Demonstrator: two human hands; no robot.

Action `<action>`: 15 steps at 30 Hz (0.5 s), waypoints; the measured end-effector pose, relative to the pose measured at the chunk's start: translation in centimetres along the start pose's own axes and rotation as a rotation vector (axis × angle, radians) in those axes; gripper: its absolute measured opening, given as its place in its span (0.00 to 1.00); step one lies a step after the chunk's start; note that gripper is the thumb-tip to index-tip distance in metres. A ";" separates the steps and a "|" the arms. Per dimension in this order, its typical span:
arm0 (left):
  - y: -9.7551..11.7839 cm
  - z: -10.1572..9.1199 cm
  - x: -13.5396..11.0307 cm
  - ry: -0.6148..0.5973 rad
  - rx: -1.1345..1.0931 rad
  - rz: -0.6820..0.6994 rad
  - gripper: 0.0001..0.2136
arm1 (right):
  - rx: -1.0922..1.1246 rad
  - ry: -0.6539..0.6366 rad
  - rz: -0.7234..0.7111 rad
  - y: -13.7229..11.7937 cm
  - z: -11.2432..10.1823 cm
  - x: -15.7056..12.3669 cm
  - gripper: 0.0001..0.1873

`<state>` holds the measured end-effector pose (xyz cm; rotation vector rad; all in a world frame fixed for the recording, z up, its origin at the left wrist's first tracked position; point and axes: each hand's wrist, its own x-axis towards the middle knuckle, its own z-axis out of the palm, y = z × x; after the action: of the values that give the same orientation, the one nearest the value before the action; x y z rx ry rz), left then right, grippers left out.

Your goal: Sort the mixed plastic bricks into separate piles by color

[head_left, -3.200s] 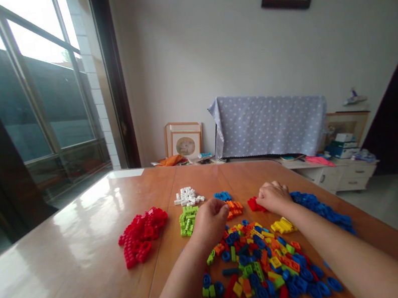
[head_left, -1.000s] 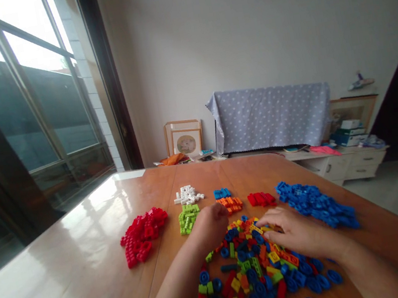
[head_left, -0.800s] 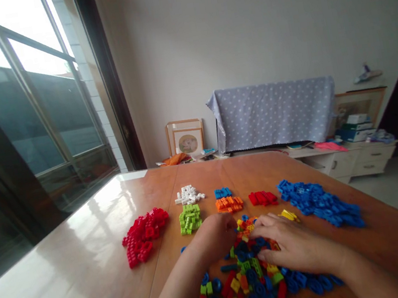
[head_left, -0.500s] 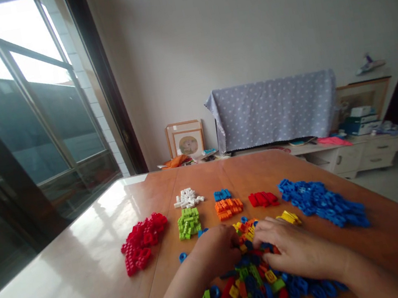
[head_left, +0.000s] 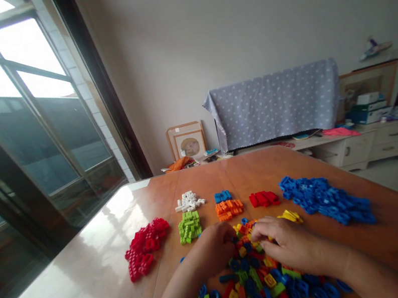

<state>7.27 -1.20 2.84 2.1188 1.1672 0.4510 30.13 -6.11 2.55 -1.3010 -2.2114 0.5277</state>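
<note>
A mixed heap of small plastic bricks (head_left: 255, 282), blue, red, yellow, green and orange, lies on the wooden table (head_left: 92, 289) in front of me. My left hand (head_left: 215, 248) rests curled on the heap's far left edge, its fingers closed down among the bricks. My right hand (head_left: 287, 243) lies over the heap's far right part, fingertips pinched together on small pieces near the yellow ones. What each hand holds is hidden.
Sorted piles lie beyond the heap: red bricks (head_left: 144, 244), green bricks (head_left: 189, 226), white bricks (head_left: 189, 200), small blue bricks (head_left: 222, 196), orange bricks (head_left: 229, 209), red pieces (head_left: 264, 198), yellow pieces (head_left: 290, 216) and a big blue pile (head_left: 325, 197). A cloth-covered object (head_left: 275, 104) stands behind the table.
My right hand came back from the red pieces to the mixed heap. Both hands drew closer together at the heap's far edge. The camera tilted down.
</note>
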 end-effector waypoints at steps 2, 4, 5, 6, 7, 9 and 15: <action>-0.1 -0.1 0.2 0.029 -0.111 -0.023 0.13 | -0.017 0.045 0.022 0.4 -0.1 0.1 0.10; -0.3 0.0 0.4 0.031 -0.264 -0.051 0.17 | -0.033 0.073 0.049 0.9 -0.3 0.2 0.09; -0.4 0.1 0.4 0.027 -0.342 -0.057 0.18 | -0.039 0.082 0.057 1.0 -0.3 0.3 0.09; -0.5 0.1 0.5 0.024 -0.415 -0.059 0.19 | -0.044 0.086 0.059 1.1 -0.3 0.3 0.09; -0.6 0.2 0.5 0.017 -0.480 -0.057 0.20 | -0.047 0.086 0.056 1.2 -0.3 0.3 0.09; -0.7 0.3 0.6 -0.008 -0.598 -0.054 0.20 | -0.051 0.083 0.047 1.1 -0.3 0.2 0.10; -0.2 0.1 0.4 -0.059 -0.939 -0.088 0.18 | -0.068 0.081 0.058 0.8 -0.4 0.0 0.11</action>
<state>7.40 -0.84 2.63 1.2498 0.7734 0.7146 30.94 -5.67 2.45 -1.4001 -2.1478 0.4169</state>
